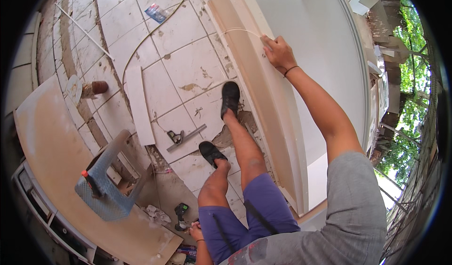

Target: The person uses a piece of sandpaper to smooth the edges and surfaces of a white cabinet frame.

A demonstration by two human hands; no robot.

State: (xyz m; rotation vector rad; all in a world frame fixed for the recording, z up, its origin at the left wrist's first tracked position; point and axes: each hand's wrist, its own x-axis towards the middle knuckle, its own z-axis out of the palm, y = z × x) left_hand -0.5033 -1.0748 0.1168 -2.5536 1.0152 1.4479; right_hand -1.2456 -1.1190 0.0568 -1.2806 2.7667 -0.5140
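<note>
My right hand is closed at the top edge of a long tan wooden panel. A thin, pale, curved strip runs from its fingertips out over the panel. The fingers pinch the strip's near end, partly hiding it. Low in the view, my left hand hangs beside my thigh, close to a black and green cordless drill. Most of that hand's fingers are hidden or too small to make out, and I cannot see whether it touches the drill.
A large white panel adjoins the tan one. On the tiled floor lie a combination square, a white board and a cable. To the left, a blue stool stands by a tan board. Foliage shows at right.
</note>
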